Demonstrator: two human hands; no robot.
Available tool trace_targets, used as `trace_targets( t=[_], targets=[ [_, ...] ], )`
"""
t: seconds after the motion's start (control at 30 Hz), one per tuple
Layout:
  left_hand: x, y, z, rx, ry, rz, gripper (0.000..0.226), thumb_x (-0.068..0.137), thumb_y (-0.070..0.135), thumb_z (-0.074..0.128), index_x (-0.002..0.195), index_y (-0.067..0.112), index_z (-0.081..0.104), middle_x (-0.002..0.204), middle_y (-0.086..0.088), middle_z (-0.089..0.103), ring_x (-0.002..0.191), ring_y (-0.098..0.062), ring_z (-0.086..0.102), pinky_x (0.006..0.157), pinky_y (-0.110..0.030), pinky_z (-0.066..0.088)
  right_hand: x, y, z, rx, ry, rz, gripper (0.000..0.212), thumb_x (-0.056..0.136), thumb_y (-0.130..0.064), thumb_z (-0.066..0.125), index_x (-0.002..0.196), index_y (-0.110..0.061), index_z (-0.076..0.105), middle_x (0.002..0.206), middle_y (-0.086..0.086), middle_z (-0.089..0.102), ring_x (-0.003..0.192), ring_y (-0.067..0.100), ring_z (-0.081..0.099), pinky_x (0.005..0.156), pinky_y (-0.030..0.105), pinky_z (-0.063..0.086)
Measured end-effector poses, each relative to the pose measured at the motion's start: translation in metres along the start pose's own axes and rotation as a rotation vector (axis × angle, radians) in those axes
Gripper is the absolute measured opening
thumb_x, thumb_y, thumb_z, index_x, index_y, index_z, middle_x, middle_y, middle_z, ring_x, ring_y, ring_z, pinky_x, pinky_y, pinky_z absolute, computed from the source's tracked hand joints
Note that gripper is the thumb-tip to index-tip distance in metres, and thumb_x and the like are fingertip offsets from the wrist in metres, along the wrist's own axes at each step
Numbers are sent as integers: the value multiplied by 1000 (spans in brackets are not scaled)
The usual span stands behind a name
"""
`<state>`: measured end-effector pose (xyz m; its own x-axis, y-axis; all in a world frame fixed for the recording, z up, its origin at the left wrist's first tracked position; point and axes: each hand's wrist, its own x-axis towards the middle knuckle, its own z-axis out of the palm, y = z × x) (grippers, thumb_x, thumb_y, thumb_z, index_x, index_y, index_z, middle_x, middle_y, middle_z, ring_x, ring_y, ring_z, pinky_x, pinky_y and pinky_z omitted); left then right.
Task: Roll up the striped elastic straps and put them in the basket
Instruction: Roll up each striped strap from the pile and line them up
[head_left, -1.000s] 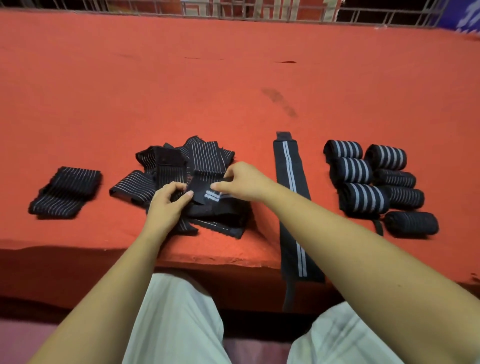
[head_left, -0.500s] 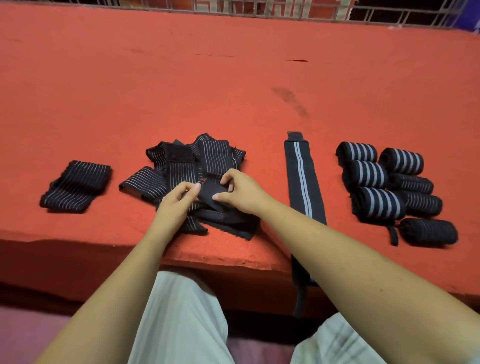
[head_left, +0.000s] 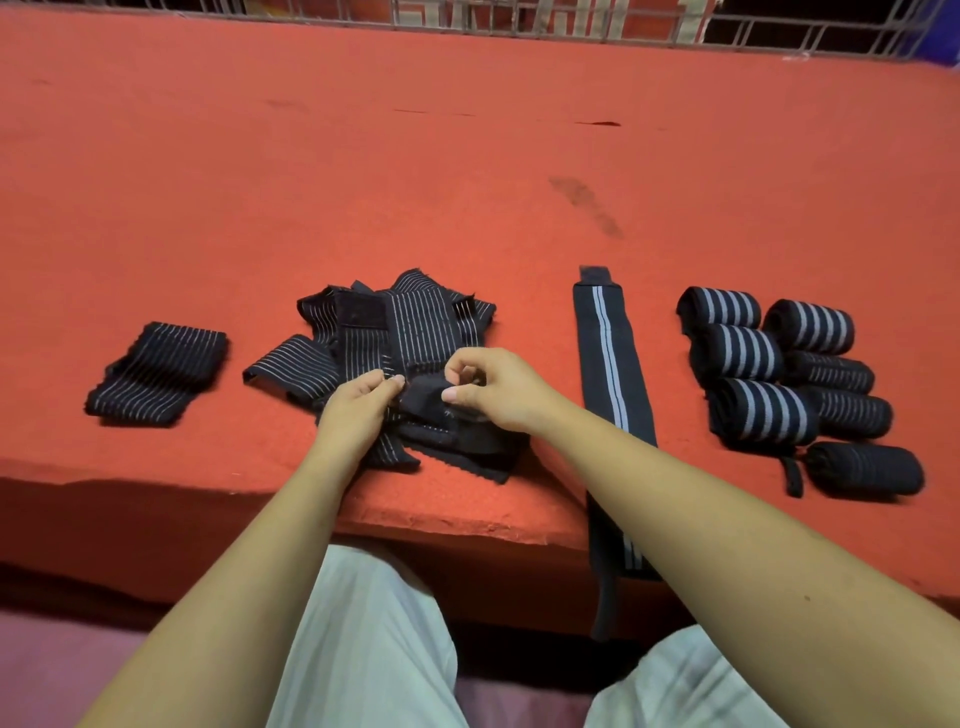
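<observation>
A loose pile of black straps with thin white stripes (head_left: 405, 332) lies near the front edge of the red surface (head_left: 467, 156). At the pile's near side, my left hand (head_left: 358, 410) and my right hand (head_left: 498, 389) pinch the dark end of one strap (head_left: 423, 397) between them and curl it over. One long strap with a pale centre stripe (head_left: 608, 353) lies flat to the right and hangs over the edge. Several rolled straps (head_left: 779, 358) sit in a cluster at the far right. No basket is in view.
A folded striped strap (head_left: 158, 374) lies alone at the left. The red surface's front edge (head_left: 260, 488) drops off just before my knees. A metal railing (head_left: 571, 21) runs along the far side.
Both hands have drawn closer together over the strap's end, and the end has gone from flat to curled over. The pile and the rolls have not shifted.
</observation>
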<state>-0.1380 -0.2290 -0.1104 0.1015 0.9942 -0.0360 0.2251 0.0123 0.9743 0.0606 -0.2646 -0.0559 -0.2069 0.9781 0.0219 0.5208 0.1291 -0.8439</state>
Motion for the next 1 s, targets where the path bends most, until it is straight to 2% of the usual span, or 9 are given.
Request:
trace_targets(
  t=[0.07, 0.23, 0.37, 0.43, 0.5, 0.57, 0.7, 0.83, 1.0],
  targets=[
    [6, -6, -2, 18, 21, -19, 51, 76, 53, 62, 78, 3, 57, 75, -5, 64, 73, -21, 60, 82, -42, 49, -6, -1, -10, 99, 38, -14, 16, 92, -2, 65, 85, -11, 54, 77, 8, 55, 63, 15, 46, 55, 21, 42],
    [5, -4, 2, 183, 101, -27, 44, 79, 51, 51, 83, 9, 64, 79, -5, 73, 87, -29, 69, 89, -45, 53, -15, 7, -46, 373, 261, -39, 20, 93, -1, 63, 83, -16, 55, 82, 4, 63, 76, 13, 57, 76, 29, 45],
    [0, 14, 9, 187, 186, -82, 33, 83, 51, 50, 83, 19, 58, 81, 2, 66, 93, -26, 63, 89, -42, 47, -25, 2, -63, 161, 207, -78, 25, 88, 3, 67, 79, -16, 54, 70, -11, 56, 62, -4, 48, 65, 13, 40],
    [0, 32, 9, 88, 105, -137, 47, 85, 65, 49, 89, 21, 65, 90, 3, 70, 93, -20, 65, 85, -39, 45, -28, -1, -57, 43, 132, -82, 23, 86, 1, 70, 79, -15, 55, 72, -8, 55, 62, -4, 48, 67, 13, 41],
    [-5, 49, 10, 119, 10, -174, 58, 87, 74, 49, 82, 18, 65, 81, 2, 68, 76, -16, 61, 72, -34, 41, -31, 2, -46, -39, 57, -94, 18, 86, -3, 71, 80, -12, 57, 74, -8, 57, 67, -1, 49, 70, 16, 42],
    [-10, 54, 14, 161, -61, -171, 50, 87, 68, 58, 83, 18, 66, 72, 1, 63, 69, -17, 58, 68, -31, 41, -32, 4, -36, -82, 32, -116, 15, 86, -6, 70, 82, -11, 57, 73, -10, 56, 69, 2, 49, 73, 23, 44],
    [-13, 52, 20, 141, -60, -137, 17, 88, 22, 72, 79, 12, 62, 64, 2, 63, 59, -16, 59, 56, -26, 47, -31, 3, -27, -87, 24, -118, 16, 86, -12, 69, 81, -19, 55, 75, -10, 60, 74, 8, 53, 80, 39, 50],
    [-6, 49, 19, 6, 87, -132, 10, 85, 12, 73, 93, 7, 68, 86, -9, 76, 82, -28, 74, 80, -45, 61, -34, -5, -37, 134, 108, -82, 19, 91, -3, 65, 83, -16, 53, 78, 0, 54, 74, 11, 48, 72, 28, 40],
    [12, 43, 10, 112, 275, -100, 8, 86, 15, 70, 88, 14, 62, 93, -7, 72, 92, -29, 69, 87, -42, 56, -41, -5, -45, 397, 257, -69, 20, 92, -6, 62, 81, -20, 53, 80, 6, 59, 75, 17, 52, 73, 31, 40]
  ],
)
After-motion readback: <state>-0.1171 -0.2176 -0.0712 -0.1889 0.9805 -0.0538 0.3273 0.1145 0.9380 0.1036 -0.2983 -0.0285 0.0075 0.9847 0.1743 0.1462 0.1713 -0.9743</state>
